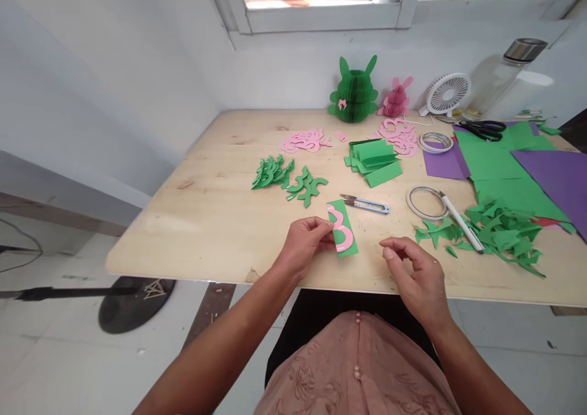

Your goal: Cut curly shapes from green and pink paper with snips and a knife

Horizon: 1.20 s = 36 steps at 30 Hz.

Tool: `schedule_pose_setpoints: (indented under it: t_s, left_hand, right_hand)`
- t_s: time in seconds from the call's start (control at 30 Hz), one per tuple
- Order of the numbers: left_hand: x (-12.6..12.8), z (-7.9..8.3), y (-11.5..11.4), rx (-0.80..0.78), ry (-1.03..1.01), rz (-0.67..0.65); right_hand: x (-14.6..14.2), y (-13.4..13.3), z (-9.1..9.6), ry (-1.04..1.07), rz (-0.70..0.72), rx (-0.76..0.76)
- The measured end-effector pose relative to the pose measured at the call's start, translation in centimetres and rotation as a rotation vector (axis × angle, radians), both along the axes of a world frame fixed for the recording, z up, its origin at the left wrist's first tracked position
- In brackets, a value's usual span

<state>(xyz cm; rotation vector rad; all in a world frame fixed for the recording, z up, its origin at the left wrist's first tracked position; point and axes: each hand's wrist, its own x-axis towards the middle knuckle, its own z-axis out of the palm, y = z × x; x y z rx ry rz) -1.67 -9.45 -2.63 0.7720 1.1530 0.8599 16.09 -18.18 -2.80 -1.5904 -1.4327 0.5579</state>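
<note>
My left hand [306,239] pinches the left edge of a small green paper rectangle [345,244] with a pink curved template [340,228] lying on it, near the table's front edge. My right hand [415,274] hovers just to the right of the paper with its fingers loosely curled and nothing in them. Small thread snips [365,203] lie on the table just beyond the paper.
The wooden table [206,219] carries green cut shapes [288,179], pink cut shapes [305,140], a stack of green paper strips [373,161], tape rolls [424,202], a white pen [461,220], green scraps [499,235], green and purple sheets [527,170], scissors [483,129], paper rabbits [354,91], a fan [447,94].
</note>
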Motion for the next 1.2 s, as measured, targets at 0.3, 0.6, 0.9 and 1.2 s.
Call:
schedule_pose_setpoints:
  t_s: [0.3, 0.6, 0.9, 1.2]
  left_hand:
    - [0.4, 0.0, 0.9, 0.127, 0.235, -0.175]
    - [0.7, 0.7, 1.6, 0.018, 0.415, -0.325]
    - [1.0, 1.0, 2.1, -0.052, 0.449, -0.354]
    - [1.1, 0.8, 2.7, -0.081, 0.465, -0.393]
  right_hand:
    - [-0.3, 0.9, -0.6, -0.356, 0.288, 0.189]
    - [-0.2, 2.2, -0.6, -0.455, 0.431, 0.208]
    - [0.1, 3.4, -1.0, -0.511, 0.503, 0.181]
    - [-0.1, 3.8, -1.3, -0.523, 0.551, 0.127]
